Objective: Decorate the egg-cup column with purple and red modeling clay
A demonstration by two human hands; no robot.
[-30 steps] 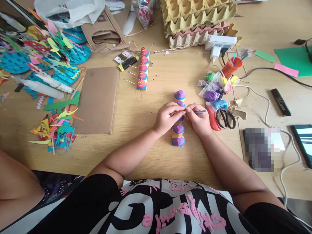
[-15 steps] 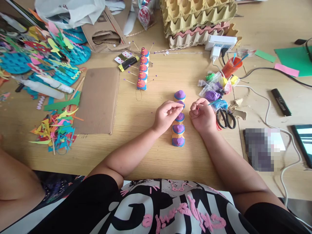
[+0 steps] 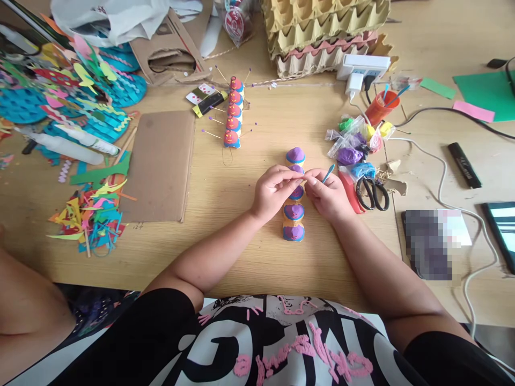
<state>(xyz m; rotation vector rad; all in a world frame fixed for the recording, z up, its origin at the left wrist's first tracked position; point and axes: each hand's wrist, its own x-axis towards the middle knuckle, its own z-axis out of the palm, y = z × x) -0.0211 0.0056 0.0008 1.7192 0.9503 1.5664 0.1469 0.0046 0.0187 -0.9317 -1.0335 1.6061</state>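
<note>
A strip of purple-topped egg-carton bumps point(image 3: 294, 212) with blue edges lies upright in the picture in front of me. Over its upper part my left hand point(image 3: 277, 190) is pinched, thumb against fingers; whatever is between the fingertips is too small to name. Touching those fingertips from the right, my right hand point(image 3: 326, 194) is closed around a thin blue tool point(image 3: 329, 173), whose tip sticks up. Farther back stands a finished-looking red and blue strip point(image 3: 233, 118) with faces and purple-tipped sticks.
Clay bags point(image 3: 350, 155), black scissors point(image 3: 372, 193) and an orange cup point(image 3: 380, 109) lie right of my hands. Cardboard point(image 3: 159, 166) and paper scraps point(image 3: 94, 214) are at left. Egg trays point(image 3: 325, 32) are stacked behind. Another person's arm point(image 3: 30, 300) shows at lower left.
My right hand has moved left until its fingertips meet those of my left hand. The blue tool has turned more upright. My left hand stays pinched in nearly the same place.
</note>
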